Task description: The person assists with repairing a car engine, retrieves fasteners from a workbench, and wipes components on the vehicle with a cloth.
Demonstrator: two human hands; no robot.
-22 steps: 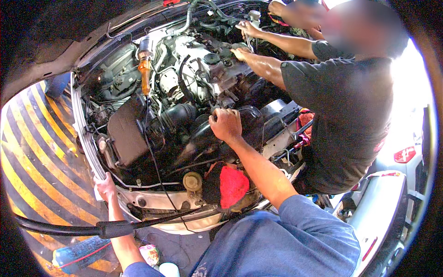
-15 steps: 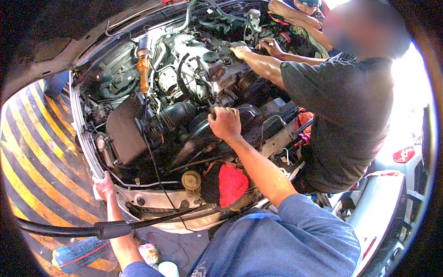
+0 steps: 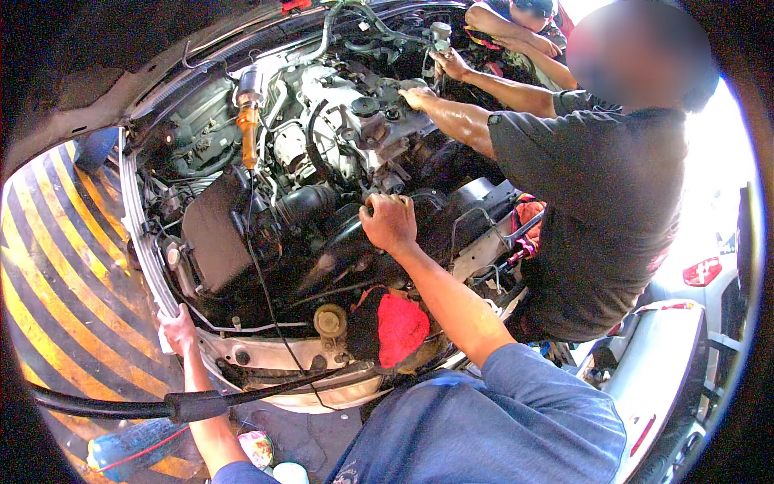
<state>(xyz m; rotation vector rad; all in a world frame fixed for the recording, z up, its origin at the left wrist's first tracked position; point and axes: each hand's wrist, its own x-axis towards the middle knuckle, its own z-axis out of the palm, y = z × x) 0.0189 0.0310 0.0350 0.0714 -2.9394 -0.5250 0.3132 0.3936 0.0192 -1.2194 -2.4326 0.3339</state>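
My left hand point(image 3: 177, 328) is closed on the left front fender edge point(image 3: 142, 254) of a car, with a small white item, unclear what, under the fingers. My right hand point(image 3: 390, 219) is curled over the black intake parts point(image 3: 339, 254) at the front of the engine bay; whatever its fingers hold is hidden. An orange-handled tool or work light point(image 3: 247, 133) hangs upright over the engine point(image 3: 298, 141), a dark cord running down from it. A red cloth point(image 3: 401, 331) lies at the front edge, right of a round metal fitting point(image 3: 329, 321).
A co-worker in dark clothing point(image 3: 588, 210) leans in from the right, both hands on upper engine parts; another person point(image 3: 516, 32) leans behind. The raised hood point(image 3: 72, 89) arches overhead. A black bar point(image 3: 97, 401) crosses low left, above a blue cylinder point(image 3: 133, 448) on the striped floor point(image 3: 60, 282).
The co-worker's farther hand dipped toward the engine, then rose again near the upper fittings. My hands keep their grip and pose, shifting only slightly in view.
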